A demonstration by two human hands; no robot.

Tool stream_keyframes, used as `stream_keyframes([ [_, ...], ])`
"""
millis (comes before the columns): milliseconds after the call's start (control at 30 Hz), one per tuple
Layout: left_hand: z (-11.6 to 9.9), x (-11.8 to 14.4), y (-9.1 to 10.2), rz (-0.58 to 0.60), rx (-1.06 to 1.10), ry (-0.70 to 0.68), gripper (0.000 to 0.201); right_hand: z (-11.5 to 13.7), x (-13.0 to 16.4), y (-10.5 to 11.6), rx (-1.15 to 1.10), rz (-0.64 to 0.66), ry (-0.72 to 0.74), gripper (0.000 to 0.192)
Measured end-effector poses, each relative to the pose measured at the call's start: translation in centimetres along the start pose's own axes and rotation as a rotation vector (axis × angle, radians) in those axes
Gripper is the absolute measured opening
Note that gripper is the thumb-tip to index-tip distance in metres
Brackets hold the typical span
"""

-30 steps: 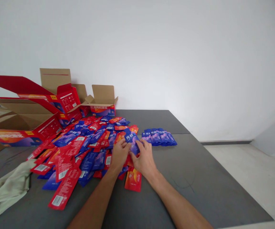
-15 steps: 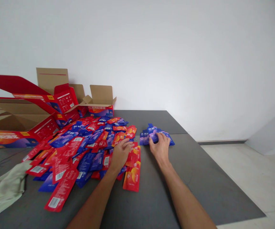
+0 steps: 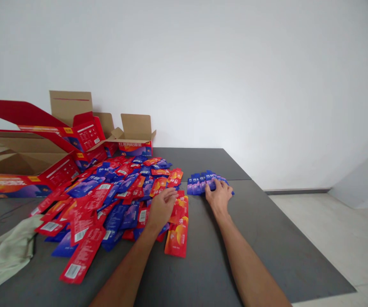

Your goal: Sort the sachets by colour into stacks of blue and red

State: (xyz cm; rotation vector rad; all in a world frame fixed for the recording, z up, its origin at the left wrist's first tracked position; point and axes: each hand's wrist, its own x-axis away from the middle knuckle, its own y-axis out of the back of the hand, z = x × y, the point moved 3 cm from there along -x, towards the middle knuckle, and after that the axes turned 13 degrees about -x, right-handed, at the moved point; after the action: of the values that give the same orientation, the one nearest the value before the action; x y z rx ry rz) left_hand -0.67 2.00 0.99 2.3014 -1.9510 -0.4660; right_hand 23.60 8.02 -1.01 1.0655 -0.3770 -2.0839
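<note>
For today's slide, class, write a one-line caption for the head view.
Left hand rests on a heap of red and blue sachets; right hand presses a neat row of blue sachets on the grey table.

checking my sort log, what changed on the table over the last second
The right hand carried a blue packet from the mixed pile rightward and laid it on the blue row, where it now rests. The left hand let go and lies on the pile. Boxes and cloth stayed put.
</note>
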Motion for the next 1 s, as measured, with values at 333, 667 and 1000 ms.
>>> stream_keyframes([
  [333, 0.3, -0.2, 0.2, -0.012, 0.003, -0.002, 0.023, 0.8, 0.7, 0.3, 0.068, -0.016, -0.003, 0.046],
  [667, -0.1, -0.4, 1.4, -0.036, -0.041, -0.042, 0.025, 2.0, 0.8, 1.0, 0.043, -0.01, 0.009, 0.045],
  [1000, 0.6, -1.2, 5.2, 0.035, -0.389, -0.082, 0.052, 5.8, 3.1, 1.0, -0.134, 0.111, 0.222, 0.031],
])
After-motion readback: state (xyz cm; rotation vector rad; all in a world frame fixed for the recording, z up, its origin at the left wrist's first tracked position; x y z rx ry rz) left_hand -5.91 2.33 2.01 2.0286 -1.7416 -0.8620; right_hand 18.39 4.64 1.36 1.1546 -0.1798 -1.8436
